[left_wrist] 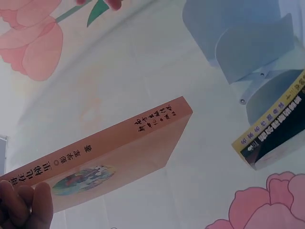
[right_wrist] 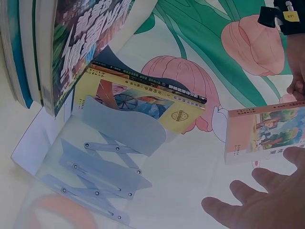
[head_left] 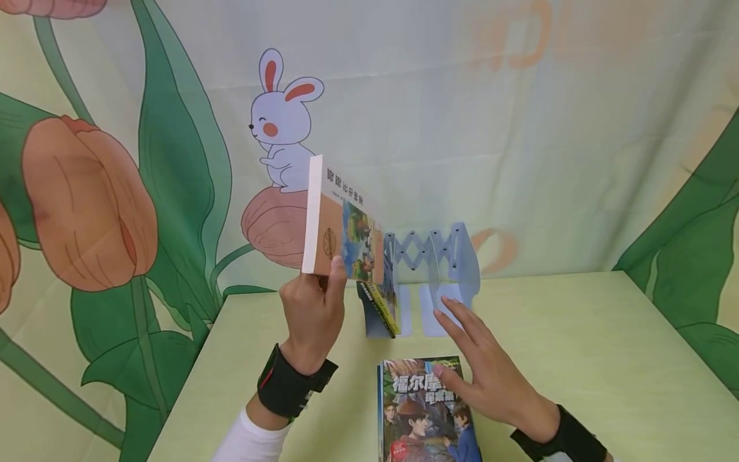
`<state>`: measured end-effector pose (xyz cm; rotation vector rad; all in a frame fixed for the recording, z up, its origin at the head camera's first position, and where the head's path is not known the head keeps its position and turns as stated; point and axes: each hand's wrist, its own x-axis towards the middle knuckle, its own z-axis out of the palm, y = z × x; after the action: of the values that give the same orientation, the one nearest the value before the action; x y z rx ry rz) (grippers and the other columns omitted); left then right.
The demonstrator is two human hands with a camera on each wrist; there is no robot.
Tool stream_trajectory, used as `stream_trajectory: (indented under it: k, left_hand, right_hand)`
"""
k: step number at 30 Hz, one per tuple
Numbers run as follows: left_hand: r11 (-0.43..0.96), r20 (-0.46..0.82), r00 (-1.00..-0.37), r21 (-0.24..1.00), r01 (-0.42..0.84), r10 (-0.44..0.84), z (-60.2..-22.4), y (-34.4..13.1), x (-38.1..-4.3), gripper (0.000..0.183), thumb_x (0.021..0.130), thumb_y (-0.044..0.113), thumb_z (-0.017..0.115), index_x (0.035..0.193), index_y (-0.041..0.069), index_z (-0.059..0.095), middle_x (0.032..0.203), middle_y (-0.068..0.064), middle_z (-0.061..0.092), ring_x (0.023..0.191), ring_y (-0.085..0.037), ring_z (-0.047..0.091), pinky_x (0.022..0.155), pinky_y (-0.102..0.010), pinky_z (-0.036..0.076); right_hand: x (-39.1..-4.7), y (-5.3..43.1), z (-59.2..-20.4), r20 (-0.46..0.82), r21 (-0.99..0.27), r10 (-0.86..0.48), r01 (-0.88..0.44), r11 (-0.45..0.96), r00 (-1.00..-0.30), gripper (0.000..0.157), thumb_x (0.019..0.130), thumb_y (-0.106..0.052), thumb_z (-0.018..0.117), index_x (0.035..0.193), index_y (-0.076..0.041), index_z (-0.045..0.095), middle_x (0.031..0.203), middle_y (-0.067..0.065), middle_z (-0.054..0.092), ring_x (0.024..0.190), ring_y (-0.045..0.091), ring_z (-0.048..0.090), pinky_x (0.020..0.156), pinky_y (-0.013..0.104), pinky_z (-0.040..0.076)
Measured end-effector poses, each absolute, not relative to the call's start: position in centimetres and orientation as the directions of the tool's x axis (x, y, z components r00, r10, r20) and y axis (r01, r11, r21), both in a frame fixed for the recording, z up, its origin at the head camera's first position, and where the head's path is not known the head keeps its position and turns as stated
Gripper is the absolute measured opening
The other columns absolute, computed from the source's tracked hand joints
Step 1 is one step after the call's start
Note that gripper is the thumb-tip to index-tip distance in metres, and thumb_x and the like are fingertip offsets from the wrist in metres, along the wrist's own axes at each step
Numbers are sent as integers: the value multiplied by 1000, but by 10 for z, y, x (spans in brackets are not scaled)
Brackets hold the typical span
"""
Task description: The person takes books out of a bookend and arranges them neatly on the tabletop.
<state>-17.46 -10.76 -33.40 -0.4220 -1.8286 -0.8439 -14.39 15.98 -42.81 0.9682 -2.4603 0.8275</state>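
My left hand (head_left: 314,314) grips an orange-and-white paperback book (head_left: 329,237) by its lower edge, thumb on the cover, raised above the table. In the left wrist view the orange spine of that book (left_wrist: 109,138) faces the camera. My right hand (head_left: 491,372) is held with its fingers spread, over a stack of books (head_left: 427,410) whose top cover shows cartoon figures. A blue-grey folding bookend (head_left: 456,263) stands behind, with a few books (head_left: 383,308) leaning in its left section. The right wrist view shows a yellow-covered book (right_wrist: 138,100) among them.
The pale green table (head_left: 577,359) reaches back to a fabric backdrop (head_left: 577,160) printed with tulips and a rabbit. Thin metal dividers (right_wrist: 119,124) joined by crossed links part the bookend's sections.
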Motion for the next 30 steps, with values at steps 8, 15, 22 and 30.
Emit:
stream_trajectory:
  k: [8, 15, 22, 30]
  left_hand:
    - [595, 883, -461, 421, 685, -93, -337, -111, -167, 30, 95, 7, 55, 120, -8, 62, 67, -13, 64, 49, -16, 55, 47, -25, 43]
    - [558, 890, -452, 407, 723, -62, -338, -113, -161, 30, 96, 8, 54, 121, -7, 62, 67, -12, 64, 50, -17, 58, 49, -27, 48]
    - [519, 881, -472, 418, 746, -31, -341, -113, -155, 31, 98, 12, 53, 120, -9, 62, 76, -16, 69, 50, -17, 59, 50, -23, 49]
    - [504, 882, -470, 400, 766, 15, -349, -111, -148, 34, 101, 20, 51, 117, -7, 63, 65, -11, 64, 50, -13, 56, 48, -20, 44]
  right_hand:
    - [-144, 162, -425, 577, -368, -468, -724, 584, -670, 77, 94, -31, 65, 157, -16, 24, 165, 8, 18, 152, 24, 18, 118, 40, 25]
    - [-146, 163, -421, 623, -353, -452, -746, 565, -638, 73, 97, -37, 60, 156, -12, 25, 164, 10, 20, 151, 24, 21, 117, 38, 26]
    - [-148, 166, -417, 616, -388, -432, -731, 561, -659, 76, 95, -29, 64, 157, -12, 24, 164, 8, 19, 151, 24, 22, 116, 43, 28]
    - [-150, 168, -410, 605, -427, -412, -715, 553, -681, 83, 88, -19, 69, 157, -12, 23, 164, 7, 20, 150, 24, 24, 111, 51, 33]
